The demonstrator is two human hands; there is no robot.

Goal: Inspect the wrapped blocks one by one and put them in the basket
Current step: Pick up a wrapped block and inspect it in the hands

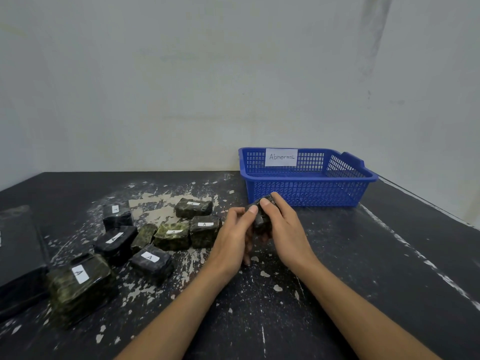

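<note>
My left hand [235, 236] and my right hand [281, 227] together hold one dark wrapped block [260, 219] just above the table, in front of the blue basket [306, 196]. Both thumbs press on the block's top and the fingers curl round its sides, hiding most of it. The basket stands at the back right, looks empty, and carries a white label reading "Abnormal" [281, 157]. Several more wrapped blocks, dark and greenish, each with a white "A" sticker, lie in a loose group at the left, among them one large block [79, 287] nearest me.
The black table [259, 320] has worn, flaking paint. A flat dark object [18, 258] lies at the far left edge. A pale wall rises right behind the table and basket. The table's right edge runs diagonally past the basket.
</note>
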